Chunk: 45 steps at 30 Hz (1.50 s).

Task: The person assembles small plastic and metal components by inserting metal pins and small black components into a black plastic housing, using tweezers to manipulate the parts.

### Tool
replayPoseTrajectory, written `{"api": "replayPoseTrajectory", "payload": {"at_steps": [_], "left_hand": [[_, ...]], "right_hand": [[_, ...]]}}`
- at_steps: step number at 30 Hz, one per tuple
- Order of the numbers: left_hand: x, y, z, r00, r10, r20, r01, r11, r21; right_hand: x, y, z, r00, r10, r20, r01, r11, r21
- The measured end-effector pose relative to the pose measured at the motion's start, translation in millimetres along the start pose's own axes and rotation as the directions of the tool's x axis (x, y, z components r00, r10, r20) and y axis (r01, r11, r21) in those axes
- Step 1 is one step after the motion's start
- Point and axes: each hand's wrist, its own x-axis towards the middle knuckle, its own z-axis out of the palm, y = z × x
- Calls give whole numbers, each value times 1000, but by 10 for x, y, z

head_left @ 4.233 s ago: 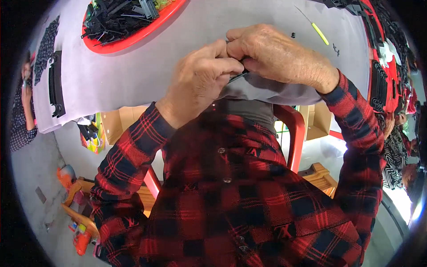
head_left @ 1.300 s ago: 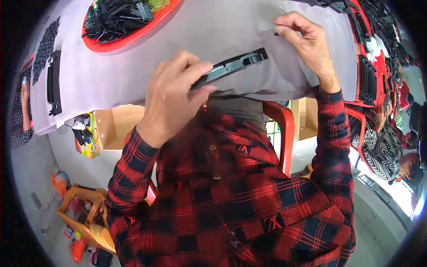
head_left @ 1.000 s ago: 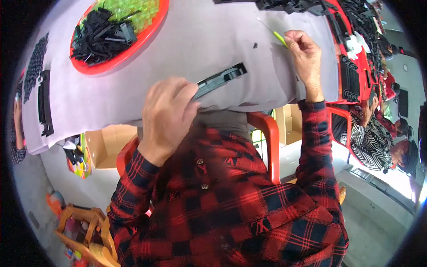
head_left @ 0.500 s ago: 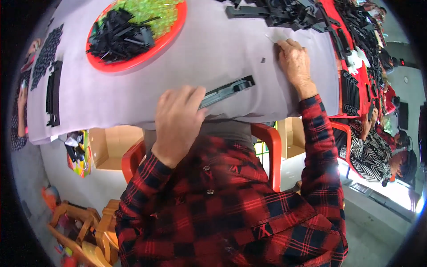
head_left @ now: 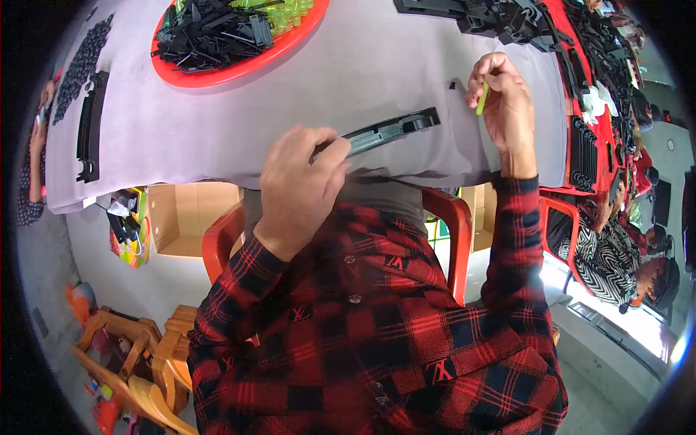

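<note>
A long, narrow black plastic part (head_left: 395,129) lies slantwise near the table's front edge, its inner channel facing up. My left hand (head_left: 299,190) is closed over its near left end, with thumb and fingers curled round it. Farther right, my right hand (head_left: 509,105) is raised over the tabletop, its fingers bent in a pinch. Between them is a slim yellow-green stick (head_left: 481,100), tip pointing down. A tiny black piece (head_left: 452,85) rests on the cloth just left of that hand.
A red plate (head_left: 217,82) holds small black parts (head_left: 210,36) and yellow-green pieces (head_left: 290,16). Black parts (head_left: 493,22) are heaped at the far right. Another long black part (head_left: 88,127) lies at the left. Stacked black strips (head_left: 582,154) and other people are at the right.
My right hand has lifted off the cloth and turned, so the yellow-green stick now shows in its fingers. My left hand stays at the black part's end. The view has shifted slightly.
</note>
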Motion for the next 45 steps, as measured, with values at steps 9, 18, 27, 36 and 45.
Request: {"api": "replayPoseTrajectory", "payload": {"at_steps": [9, 18, 27, 36, 45], "left_hand": [[15, -16, 85, 999, 27, -35, -24, 995, 96], [63, 44, 109, 999, -29, 30, 25, 993, 111], [118, 83, 171, 999, 17, 27, -21, 987, 162], [123, 101, 220, 1000, -9, 26, 4, 984, 179], [135, 118, 201, 999, -18, 37, 12, 986, 163]], "right_hand": [[-231, 19, 628, 946, -210, 247, -3, 757, 654], [-329, 137, 915, 969, -134, 208, 48, 927, 373], [-303, 133, 803, 982, -94, 165, 1, 873, 488], [-232, 278, 725, 968, -188, 167, 32, 751, 660], [-256, 176, 852, 994, -77, 83, 3, 753, 659]]}}
